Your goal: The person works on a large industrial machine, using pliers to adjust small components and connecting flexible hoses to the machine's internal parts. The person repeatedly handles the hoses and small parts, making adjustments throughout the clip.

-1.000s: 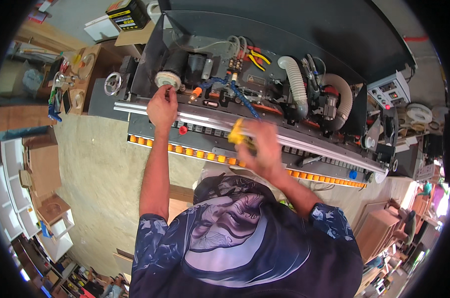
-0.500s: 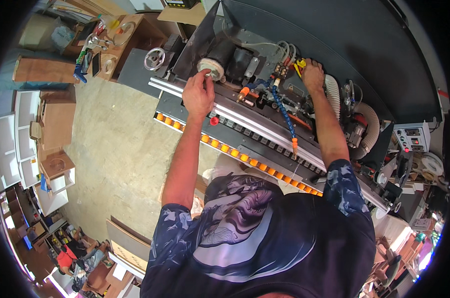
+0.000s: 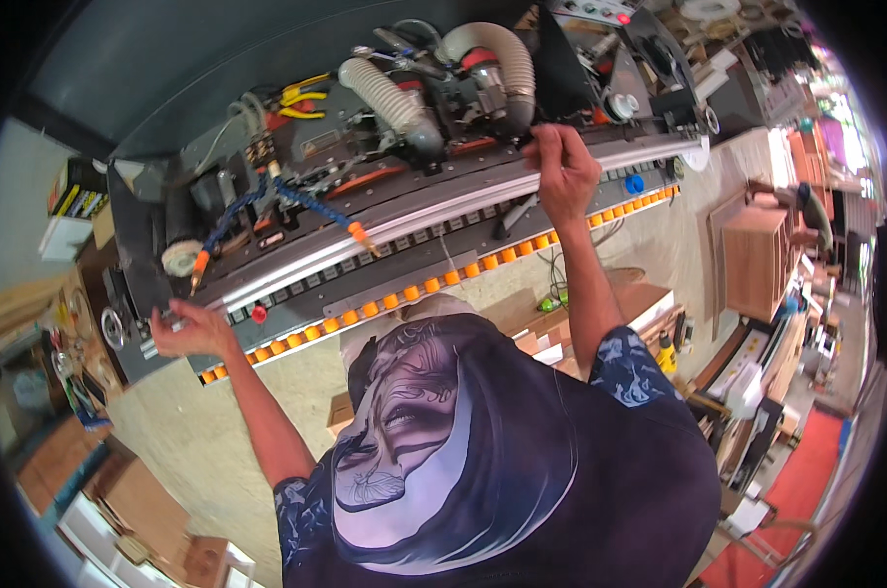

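Observation:
A long dark edge-banding machine with a silver rail [image 3: 394,232] spans the bench before me. My left hand [image 3: 191,330] is at the rail's left end, fingers loosely apart, close to the metal; I cannot tell if it touches. My right hand [image 3: 567,178] reaches over the rail's right part, its fingers bent together beside the lower end of a ribbed grey hose [image 3: 517,69]. Anything between those fingertips is hidden. Yellow-handled pliers [image 3: 304,98] lie on the machine bed, apart from both hands.
Orange rollers [image 3: 411,293] line the machine's near edge. Blue jointed nozzle hoses [image 3: 311,208] with orange tips stand over the bed. A second ribbed hose [image 3: 380,93] lies farther left. A red knob [image 3: 259,314] sits near my left hand. Wooden cabinets [image 3: 757,257] stand at right.
The view has swung to the right along the machine. My right hand has left the yellow pliers for the hose at right; my left hand has come off the round white-faced part to the rail's end.

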